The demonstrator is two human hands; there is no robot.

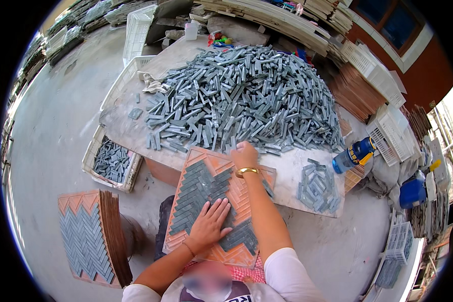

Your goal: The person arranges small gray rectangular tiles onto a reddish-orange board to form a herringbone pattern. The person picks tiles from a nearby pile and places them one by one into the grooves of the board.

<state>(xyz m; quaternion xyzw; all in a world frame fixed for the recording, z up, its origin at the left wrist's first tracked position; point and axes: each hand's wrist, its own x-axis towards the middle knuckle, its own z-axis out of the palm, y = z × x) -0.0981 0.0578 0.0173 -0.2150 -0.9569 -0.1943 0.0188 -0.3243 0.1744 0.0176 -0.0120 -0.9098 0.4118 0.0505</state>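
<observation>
My left hand (209, 224) lies flat with its fingers stretched out on grey stone strips (201, 183). These strips sit in a herringbone pattern in an orange template board (190, 161), which slants from my lap to the table edge. Part of the board's zigzag grooves is bare, in the middle and along the right. My right hand (245, 155) is closed at the board's far edge, beside the big heap of loose stone strips (246, 95). A pale grey stone strip (233, 143) shows at its fingertips; the grip itself is partly hidden.
The table (128, 128) carries the heap and a flat cluster of strips (318, 187) at right. A blue bottle (355, 155) stands beyond that cluster. At left are a white crate of strips (110, 163) and a stack of boards (88, 239), its top one tiled.
</observation>
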